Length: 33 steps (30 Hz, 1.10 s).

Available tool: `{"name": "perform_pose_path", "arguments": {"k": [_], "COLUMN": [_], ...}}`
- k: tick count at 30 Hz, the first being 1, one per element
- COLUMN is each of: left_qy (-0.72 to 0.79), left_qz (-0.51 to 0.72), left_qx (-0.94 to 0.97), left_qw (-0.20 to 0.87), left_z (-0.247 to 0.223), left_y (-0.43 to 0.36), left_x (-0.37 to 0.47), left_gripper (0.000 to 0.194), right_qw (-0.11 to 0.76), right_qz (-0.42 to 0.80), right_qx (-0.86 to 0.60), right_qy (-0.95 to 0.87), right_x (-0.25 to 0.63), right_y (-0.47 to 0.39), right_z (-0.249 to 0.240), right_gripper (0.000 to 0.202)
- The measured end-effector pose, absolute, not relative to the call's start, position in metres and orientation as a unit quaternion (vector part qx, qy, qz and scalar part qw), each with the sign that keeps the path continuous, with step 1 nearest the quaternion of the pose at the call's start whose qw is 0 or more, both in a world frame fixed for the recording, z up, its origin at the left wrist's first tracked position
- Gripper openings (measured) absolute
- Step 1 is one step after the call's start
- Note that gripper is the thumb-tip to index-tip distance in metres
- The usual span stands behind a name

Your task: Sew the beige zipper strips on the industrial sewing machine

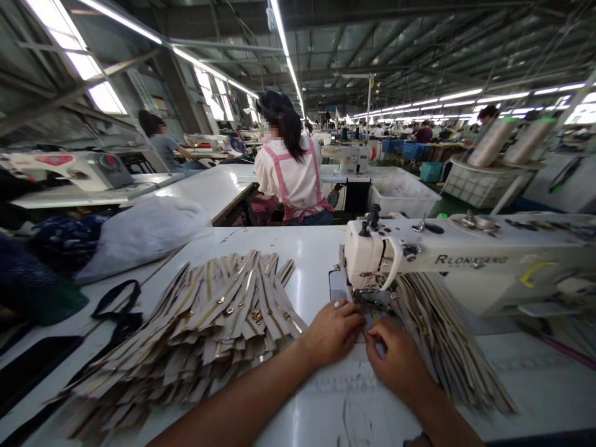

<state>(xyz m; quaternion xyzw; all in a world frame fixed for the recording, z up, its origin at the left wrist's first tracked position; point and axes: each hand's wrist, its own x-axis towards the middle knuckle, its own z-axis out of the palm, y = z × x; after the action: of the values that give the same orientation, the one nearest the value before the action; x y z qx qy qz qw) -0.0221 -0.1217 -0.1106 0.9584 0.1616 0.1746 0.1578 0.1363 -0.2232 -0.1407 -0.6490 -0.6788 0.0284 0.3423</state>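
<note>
Both hands are close together below the needle area of a white sewing machine (pixel 372 261). My left hand (pixel 333 332), with a ring on one finger, is closed with its fingertips curled down at the presser foot. My right hand (pixel 398 357) pinches with thumb and forefinger just right of it. A small bit of zipper (pixel 373 318) shows between the fingertips; most of it is hidden by the hands and machine head. Left of my hands lies a big pile of beige zippers (pixel 233 304) with gold teeth and pulls. A bundle of zipper strips (pixel 442 335) hangs together behind my right hand.
The machine arm runs off to the right over the white table (pixel 321 248). At the left are a white plastic bag (pixel 144 233), a black strap (pixel 118 310) and dark cloth. A co-worker in a pink-strapped apron (pixel 293 167) sits ahead, near a white bin (pixel 405 192).
</note>
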Motion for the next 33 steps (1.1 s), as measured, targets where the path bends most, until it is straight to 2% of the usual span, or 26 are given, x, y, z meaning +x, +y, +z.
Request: {"name": "perform_pose_path", "arguments": {"k": [8,16,23,33], "left_qy": [0.16,0.164,0.191,0.242], "left_qz": [0.173,0.18,0.176,0.19], "left_qx": [0.96,0.96,0.96,0.948], "left_qw": [0.149,0.14,0.108,0.087], "left_z": [-0.111,-0.112,-0.112,-0.114], "left_y": [-0.122,-0.124,-0.128,-0.132], "left_x": [-0.025,-0.024,-0.024,-0.019], "left_gripper": [0.022,0.024,0.016,0.024], "right_qw": [0.338,0.303,0.284,0.238], "right_qz": [0.054,0.001,0.011,0.005], "right_qx": [-0.639,-0.66,-0.677,-0.7], "right_qy": [-0.689,-0.687,-0.679,-0.674], "right_x": [0.137,0.134,0.129,0.127], "right_y": [-0.226,-0.228,-0.226,-0.219], "right_z": [-0.14,-0.136,-0.132,-0.135], "right_gripper": [0.012,0.011,0.014,0.018]}}
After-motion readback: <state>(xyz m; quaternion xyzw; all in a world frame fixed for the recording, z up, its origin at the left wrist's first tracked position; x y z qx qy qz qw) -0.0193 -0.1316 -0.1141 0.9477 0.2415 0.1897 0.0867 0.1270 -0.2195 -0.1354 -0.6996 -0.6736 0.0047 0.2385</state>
